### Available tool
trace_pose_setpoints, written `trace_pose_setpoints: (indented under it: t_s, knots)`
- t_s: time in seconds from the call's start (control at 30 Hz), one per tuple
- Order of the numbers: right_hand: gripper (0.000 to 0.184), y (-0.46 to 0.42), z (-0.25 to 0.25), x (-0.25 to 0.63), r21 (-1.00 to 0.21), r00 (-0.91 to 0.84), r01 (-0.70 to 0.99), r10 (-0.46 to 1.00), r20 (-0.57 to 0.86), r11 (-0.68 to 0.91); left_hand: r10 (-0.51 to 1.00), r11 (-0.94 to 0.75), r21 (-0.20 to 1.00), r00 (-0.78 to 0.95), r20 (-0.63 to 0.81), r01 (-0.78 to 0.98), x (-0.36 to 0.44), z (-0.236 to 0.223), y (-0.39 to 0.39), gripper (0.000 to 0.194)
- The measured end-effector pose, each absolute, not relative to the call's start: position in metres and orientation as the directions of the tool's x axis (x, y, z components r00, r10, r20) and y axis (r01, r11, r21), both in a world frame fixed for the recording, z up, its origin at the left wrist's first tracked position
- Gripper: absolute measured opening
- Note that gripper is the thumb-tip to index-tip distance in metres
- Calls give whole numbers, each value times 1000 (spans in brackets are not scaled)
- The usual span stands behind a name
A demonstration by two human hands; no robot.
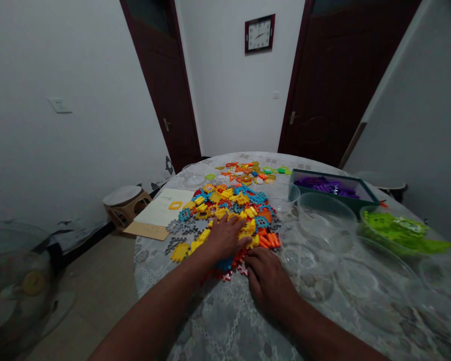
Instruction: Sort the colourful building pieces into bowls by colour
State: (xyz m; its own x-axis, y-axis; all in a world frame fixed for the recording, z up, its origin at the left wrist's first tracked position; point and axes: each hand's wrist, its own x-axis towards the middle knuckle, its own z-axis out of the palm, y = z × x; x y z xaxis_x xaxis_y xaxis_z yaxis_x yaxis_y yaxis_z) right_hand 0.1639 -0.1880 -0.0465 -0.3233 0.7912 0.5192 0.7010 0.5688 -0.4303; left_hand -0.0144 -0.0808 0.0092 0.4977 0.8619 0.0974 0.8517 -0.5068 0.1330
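A heaped pile of plastic gear-shaped building pieces (pixel 261 220) in yellow, blue, red, orange and grey lies on the table. My left hand (pixel 225 238) rests on the near middle of the pile, palm down, fingers spread over yellow pieces (pixel 246 229). At the pile's near right edge, my right hand (pixel 266 276) lies on the tablecloth with its fingers curled together beside red pieces; what is under its fingertips is hidden. Orange peg-like pieces (pixel 269 239) lie just beyond the right hand. Grey gear pieces (pixel 180 228) spread out at the left side.
Clear plastic bowls (pixel 325 213) stand to the right, one bowl holding lime-green pieces (pixel 394 228). A dark green box (pixel 332 197) contains purple pieces (pixel 325 185). More small pieces (pixel 244 173) lie at the back. A paper sheet (pixel 156 210) with a yellow frame piece is at left.
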Motion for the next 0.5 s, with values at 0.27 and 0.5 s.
trace_pose_setpoints:
  t_s: [0.27,0.5]
  knots:
    - [26,-187,-50,164,-453,-323,689,798,508,567,827,-562,140,559,64,815,8,6,-61,73]
    - [26,-188,-48,163,-489,-325,657,801,503,574,852,-523,148,508,130,839,7,25,-40,60]
